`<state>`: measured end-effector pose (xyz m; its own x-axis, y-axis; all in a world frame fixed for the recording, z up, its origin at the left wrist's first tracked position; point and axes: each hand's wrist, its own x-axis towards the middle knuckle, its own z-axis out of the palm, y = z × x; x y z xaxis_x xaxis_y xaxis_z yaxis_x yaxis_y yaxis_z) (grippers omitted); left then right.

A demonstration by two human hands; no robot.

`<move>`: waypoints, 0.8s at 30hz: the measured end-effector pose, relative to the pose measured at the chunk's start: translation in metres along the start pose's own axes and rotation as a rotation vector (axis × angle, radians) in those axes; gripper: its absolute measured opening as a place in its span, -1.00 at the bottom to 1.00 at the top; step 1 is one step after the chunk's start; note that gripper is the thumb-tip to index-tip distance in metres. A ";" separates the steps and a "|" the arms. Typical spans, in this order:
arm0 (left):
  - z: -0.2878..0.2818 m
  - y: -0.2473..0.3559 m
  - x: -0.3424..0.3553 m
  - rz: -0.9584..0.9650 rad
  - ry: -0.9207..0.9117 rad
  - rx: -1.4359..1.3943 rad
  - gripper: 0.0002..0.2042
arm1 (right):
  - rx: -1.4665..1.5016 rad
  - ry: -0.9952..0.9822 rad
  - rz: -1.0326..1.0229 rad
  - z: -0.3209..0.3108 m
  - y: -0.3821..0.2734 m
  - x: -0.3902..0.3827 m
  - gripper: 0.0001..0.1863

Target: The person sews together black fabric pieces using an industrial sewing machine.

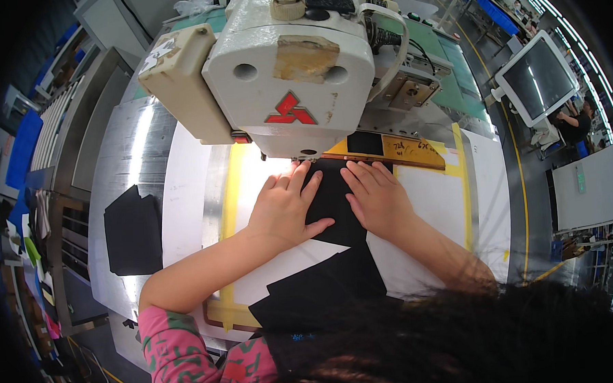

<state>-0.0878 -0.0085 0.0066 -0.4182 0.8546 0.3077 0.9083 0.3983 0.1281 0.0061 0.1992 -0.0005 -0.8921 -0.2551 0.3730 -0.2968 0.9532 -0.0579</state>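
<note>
A black cut piece [333,207], apparently fabric, lies flat below the head of a large white industrial sewing machine [291,82]. My left hand [284,205] rests on its left edge with fingers spread, the fingertips close under the machine head. On its right edge my right hand [380,196] lies flat, fingers stretched forward and thumb pointing inward. Both hands are open and press on the piece without gripping it. Beyond them runs a yellowish guide plate [414,152] with handwriting. The needle area is mostly hidden by the machine head and my left fingertips.
More black pieces [324,286] lie nearer to me, partly covered by dark hair. A black stack [133,233] sits on the metal table [107,162] at left. White sheets edged with yellow tape [228,195] cover the work surface. A monitor [539,78] stands at the right.
</note>
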 end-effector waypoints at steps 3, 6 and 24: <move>-0.002 0.002 0.002 -0.009 -0.004 0.012 -0.25 | -0.003 0.008 -0.021 0.001 0.003 0.000 -0.50; -0.002 0.004 0.003 -0.020 -0.015 0.035 -0.25 | 0.001 0.006 -0.042 0.002 0.006 -0.001 -0.50; -0.003 0.022 0.009 -0.090 0.040 0.077 -0.34 | 0.033 0.034 -0.081 0.001 0.021 -0.015 -0.54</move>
<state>-0.0715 0.0071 0.0151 -0.4961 0.8006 0.3360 0.8626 0.4987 0.0851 0.0134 0.2228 -0.0082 -0.8530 -0.3249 0.4086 -0.3788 0.9238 -0.0562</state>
